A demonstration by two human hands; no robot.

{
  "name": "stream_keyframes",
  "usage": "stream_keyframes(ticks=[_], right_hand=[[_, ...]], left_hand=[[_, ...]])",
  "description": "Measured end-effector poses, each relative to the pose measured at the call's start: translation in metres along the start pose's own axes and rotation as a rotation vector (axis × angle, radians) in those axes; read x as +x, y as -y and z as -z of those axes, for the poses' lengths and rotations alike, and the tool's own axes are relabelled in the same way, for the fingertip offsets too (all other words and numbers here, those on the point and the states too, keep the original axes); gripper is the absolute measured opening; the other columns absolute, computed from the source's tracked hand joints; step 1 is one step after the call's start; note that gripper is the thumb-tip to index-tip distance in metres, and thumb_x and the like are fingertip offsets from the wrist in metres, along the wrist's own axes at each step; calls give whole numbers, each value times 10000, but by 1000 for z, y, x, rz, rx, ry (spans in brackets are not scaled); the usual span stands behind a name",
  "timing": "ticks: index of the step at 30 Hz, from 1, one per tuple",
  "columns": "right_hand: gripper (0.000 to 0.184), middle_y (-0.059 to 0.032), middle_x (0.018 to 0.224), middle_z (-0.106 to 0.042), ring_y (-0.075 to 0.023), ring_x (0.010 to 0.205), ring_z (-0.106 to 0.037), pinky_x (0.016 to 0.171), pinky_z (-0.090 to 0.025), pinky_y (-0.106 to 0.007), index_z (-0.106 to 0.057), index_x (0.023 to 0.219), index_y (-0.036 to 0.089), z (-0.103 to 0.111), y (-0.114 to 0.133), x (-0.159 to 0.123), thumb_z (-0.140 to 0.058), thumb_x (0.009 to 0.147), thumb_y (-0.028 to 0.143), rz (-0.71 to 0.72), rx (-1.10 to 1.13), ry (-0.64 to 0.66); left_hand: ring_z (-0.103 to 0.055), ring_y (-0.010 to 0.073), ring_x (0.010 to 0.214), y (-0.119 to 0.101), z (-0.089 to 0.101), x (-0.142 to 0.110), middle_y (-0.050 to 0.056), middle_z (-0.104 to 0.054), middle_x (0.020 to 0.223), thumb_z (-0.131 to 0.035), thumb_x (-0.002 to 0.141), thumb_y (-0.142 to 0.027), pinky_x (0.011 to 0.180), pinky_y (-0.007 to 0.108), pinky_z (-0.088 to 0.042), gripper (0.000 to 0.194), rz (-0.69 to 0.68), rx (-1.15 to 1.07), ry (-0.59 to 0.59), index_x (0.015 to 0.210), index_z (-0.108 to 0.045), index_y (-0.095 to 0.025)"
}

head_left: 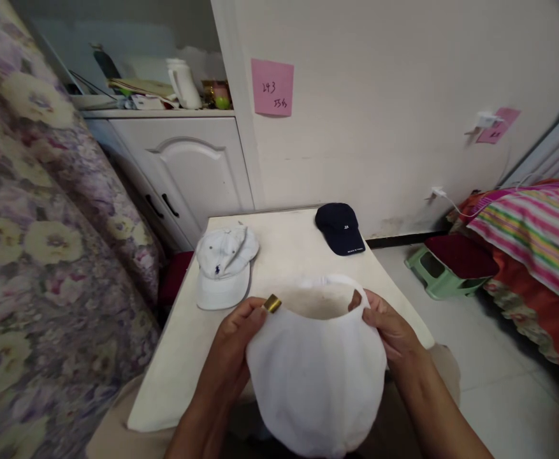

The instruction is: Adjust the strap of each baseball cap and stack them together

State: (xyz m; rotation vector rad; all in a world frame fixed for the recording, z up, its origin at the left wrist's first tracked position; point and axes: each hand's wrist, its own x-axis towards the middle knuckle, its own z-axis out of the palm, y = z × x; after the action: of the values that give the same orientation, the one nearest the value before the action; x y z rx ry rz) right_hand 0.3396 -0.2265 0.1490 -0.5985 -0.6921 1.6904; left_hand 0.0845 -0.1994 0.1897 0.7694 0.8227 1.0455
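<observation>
Between my hands, over the near edge of the table, is a white cap (320, 376) with its back opening and strap facing away from me. My left hand (241, 338) pinches the cap's edge beside a brass-coloured buckle (273, 303). On the other side, my right hand (389, 325) grips the cap where the strap meets the opening. A pale cap with a dark horse-rider logo (224, 264) lies on the table to the left. Near the wall rests a navy cap (340, 228), its brim pointing towards me.
The caps lie on a cream table (178, 376) against the wall. Left are a floral curtain (44, 255) and a white cabinet (193, 159) with a white jug (183, 83) on it. A green stool (436, 271) and a bed (537, 217) stand right.
</observation>
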Motion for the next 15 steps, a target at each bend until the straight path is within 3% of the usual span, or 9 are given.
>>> stream_keyframes(ticks=[4, 7, 11, 15], right_hand=[[279, 10, 739, -688, -142, 614, -639, 640, -530, -251, -663, 877, 217, -15, 1, 7, -838, 684, 318, 24, 62, -93], [294, -14, 812, -722, -171, 667, -673, 674, -553, -286, -676, 964, 218, -14, -1, 13, -806, 718, 313, 23, 60, -168], [336, -38, 882, -752, -178, 743, -705, 731, -561, -279, -683, 1058, 187, 4, -6, 21, -782, 749, 270, -1, 40, -176], [338, -66, 915, -762, -203, 790, -716, 713, -560, -268, -698, 1039, 168, 30, -20, 25, -790, 743, 304, -24, -36, -95]], left_hand=[[-620, 163, 671, 6, 12, 3, 53, -678, 779, -799, 709, -441, 622, 237, -490, 392, 4, 12, 214, 925, -702, -128], [-639, 169, 674, 20, 21, 6, 71, -707, 799, -804, 718, -364, 629, 240, -489, 347, 83, 50, 255, 942, -703, -119], [-667, 153, 663, 33, 23, 14, 61, -734, 800, -819, 718, -260, 648, 226, -514, 290, 66, -59, 105, 942, -692, -126], [-671, 128, 597, 40, 25, 31, 15, -737, 754, -845, 687, -182, 638, 218, -540, 268, -19, -264, -84, 891, -676, -138]])
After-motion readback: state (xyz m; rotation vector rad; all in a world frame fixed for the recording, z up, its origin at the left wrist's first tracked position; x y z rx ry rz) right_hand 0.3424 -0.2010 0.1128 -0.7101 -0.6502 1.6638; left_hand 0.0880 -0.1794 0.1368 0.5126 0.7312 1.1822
